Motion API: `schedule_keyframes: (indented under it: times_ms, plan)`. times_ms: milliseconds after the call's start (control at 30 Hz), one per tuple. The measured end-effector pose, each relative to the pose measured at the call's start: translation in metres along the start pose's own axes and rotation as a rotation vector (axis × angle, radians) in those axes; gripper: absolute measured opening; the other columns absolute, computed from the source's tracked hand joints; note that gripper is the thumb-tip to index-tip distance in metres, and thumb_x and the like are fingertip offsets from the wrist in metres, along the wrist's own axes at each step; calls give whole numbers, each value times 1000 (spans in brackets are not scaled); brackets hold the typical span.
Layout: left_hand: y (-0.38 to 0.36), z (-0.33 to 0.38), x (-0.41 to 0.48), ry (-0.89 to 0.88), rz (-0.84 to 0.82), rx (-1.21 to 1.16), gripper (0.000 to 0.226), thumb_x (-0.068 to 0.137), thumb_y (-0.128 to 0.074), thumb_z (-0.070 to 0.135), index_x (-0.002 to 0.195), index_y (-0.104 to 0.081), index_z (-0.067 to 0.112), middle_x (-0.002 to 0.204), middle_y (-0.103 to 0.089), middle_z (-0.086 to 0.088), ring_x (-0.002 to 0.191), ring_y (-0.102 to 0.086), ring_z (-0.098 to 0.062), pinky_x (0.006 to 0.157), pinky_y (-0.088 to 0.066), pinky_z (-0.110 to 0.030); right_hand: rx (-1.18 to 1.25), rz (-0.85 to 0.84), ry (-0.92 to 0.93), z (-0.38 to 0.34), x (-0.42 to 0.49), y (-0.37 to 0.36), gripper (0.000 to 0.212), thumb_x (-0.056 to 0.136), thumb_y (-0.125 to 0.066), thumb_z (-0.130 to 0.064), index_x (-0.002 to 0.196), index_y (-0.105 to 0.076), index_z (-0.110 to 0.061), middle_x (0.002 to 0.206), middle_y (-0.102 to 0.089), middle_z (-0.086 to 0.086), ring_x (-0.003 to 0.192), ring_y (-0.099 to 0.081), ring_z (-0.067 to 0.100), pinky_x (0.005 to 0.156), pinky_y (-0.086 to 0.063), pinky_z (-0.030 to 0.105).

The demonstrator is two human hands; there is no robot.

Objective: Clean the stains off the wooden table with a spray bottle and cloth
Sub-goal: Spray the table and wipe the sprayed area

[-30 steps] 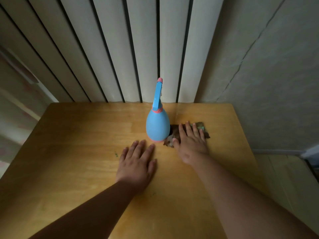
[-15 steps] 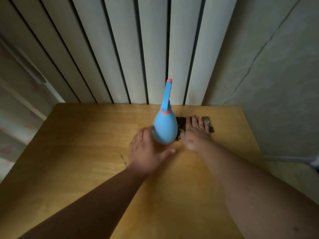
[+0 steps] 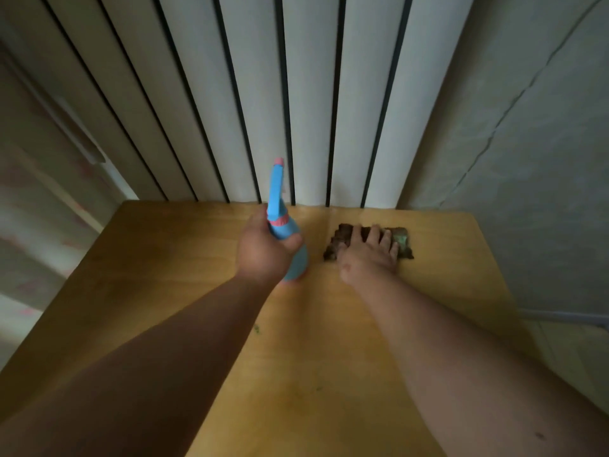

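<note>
Stains (image 3: 257,329) at lower centre look unsprayed; your left hand (image 3: 260,255) fingers clamp the spray bottle (image 3: 275,189), right hand (image 3: 369,258) fingers lie flat on the cloth (image 3: 402,240).

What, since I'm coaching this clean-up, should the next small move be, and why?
Probably move the spray bottle over to the green stain on the table and aim: the left hand grips its neck, and the right hand rests flat on the cloth, ready to wipe.

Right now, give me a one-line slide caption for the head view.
Left hand grips the blue spray bottle; right hand rests on the dark cloth on the wooden table.
</note>
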State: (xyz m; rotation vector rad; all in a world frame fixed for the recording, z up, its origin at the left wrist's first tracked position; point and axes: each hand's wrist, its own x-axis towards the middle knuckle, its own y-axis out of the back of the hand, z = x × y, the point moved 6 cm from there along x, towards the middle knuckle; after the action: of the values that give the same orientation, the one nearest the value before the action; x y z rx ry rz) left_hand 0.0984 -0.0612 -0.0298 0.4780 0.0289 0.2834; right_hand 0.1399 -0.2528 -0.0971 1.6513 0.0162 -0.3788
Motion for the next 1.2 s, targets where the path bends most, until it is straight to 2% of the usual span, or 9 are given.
schedule_keyframes:
  times_ms: [100, 200, 267, 400, 633, 733, 867, 1000, 1200]
  plan:
    - [37, -14, 5, 26, 94, 21, 37, 82, -77, 21, 109, -51, 25, 86, -54, 16, 77, -53, -3, 64, -40, -19, 55, 7, 164, -36, -8, -8, 61, 101, -19, -46, 155, -6, -22, 162, 3, 5, 148, 8, 32, 118, 5, 51]
    - [64, -26, 7, 51, 116, 23, 39, 82, -78, 22, 108, -50, 26, 90, -54, 13, 88, -56, -12, 76, -45, -30, 49, -4, 549, -88, -47, -21, 59, 101, -19, -47, 154, -11, -23, 163, -3, -2, 149, 8, 23, 120, 6, 45]
    - [70, -29, 5, 53, 100, 23, 38, 82, -78, 22, 108, -49, 26, 91, -55, 12, 93, -56, -17, 79, -46, -34, 40, -2, 608, -95, -64, -26, 58, 101, -18, -45, 154, -11, -24, 162, -3, -5, 148, 8, 18, 120, 7, 42]
    - [70, -28, 7, 45, 75, 14, 40, 82, -78, 22, 109, -48, 28, 90, -53, 18, 95, -55, -18, 80, -47, -35, 20, -12, 446, -59, -34, -16, 61, 100, -12, -50, 155, -1, -25, 162, 6, -5, 148, 11, 16, 120, 6, 43]
    - [71, -32, 10, 30, 52, -1, 42, 81, -78, 21, 110, -49, 30, 92, -54, 20, 93, -55, -14, 78, -45, -32, 80, 11, -133, 35, 5, -6, 65, 100, -15, -50, 155, 2, -19, 162, 11, 3, 148, 11, 24, 119, 6, 46]
    - [72, -32, 11, 24, 64, 2, 41, 81, -78, 21, 108, -49, 30, 91, -54, 20, 90, -55, -12, 75, -44, -29, 84, 14, -71, -5, -2, -6, 66, 99, -16, -50, 155, 1, -19, 162, 9, 5, 148, 11, 30, 118, 7, 50]
    - [71, -35, 11, 22, 67, 2, 41, 80, -79, 22, 108, -49, 30, 91, -55, 18, 89, -54, -10, 75, -44, -29, 54, 9, 326, -97, -38, -21, 63, 100, -15, -49, 155, 1, -21, 162, 8, 1, 147, 15, 27, 118, 10, 49]
    - [72, -36, 12, 12, 64, 23, 43, 80, -79, 23, 110, -49, 30, 92, -54, 19, 94, -54, -13, 76, -44, -28, 57, 4, 419, -102, -41, -25, 61, 101, -17, -48, 155, -3, -23, 162, 5, -4, 148, 12, 19, 120, 8, 44]
    - [72, -33, 11, 31, 46, 8, 44, 81, -79, 22, 112, -48, 29, 95, -54, 16, 97, -54, -15, 79, -46, -32, 100, 52, 71, -5, -6, -12, 63, 100, -13, -49, 154, 3, -20, 162, 10, 0, 148, 13, 18, 120, 6, 42]
